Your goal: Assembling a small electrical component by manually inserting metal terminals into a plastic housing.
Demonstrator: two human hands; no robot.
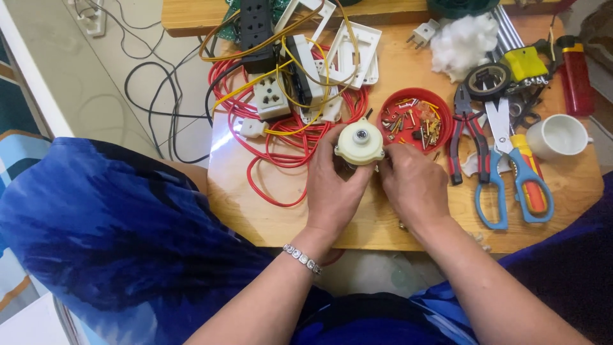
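We are holding a round cream-coloured plastic motor-like part with a metal hub in its middle [361, 144] just above the middle of the small wooden table [268, 217]. Our left hand [333, 188] is cupping it from the left and from below, fingers pressed around its rim, while our right hand [414, 185] is touching its right edge with fingertips drawn together; whether they are pinching a small piece there we cannot tell. The part is looking stiff and fairly light, with a smooth shell that may be slippery, so we are judging the ridged rim the safest place to take hold, away from the central hub and any thin leads underneath.

Just right and far of it is sitting a shallow red round dish of small brass screws and pins [415, 119]. To the far left we are seeing a tangle of red and yellow wires [281, 144] with white socket plates [273, 97]. On the right are lying red-handled pliers [465, 137], blue-handled scissors [504, 172], a red and yellow screwdriver [529, 172] and a white cup [560, 136].
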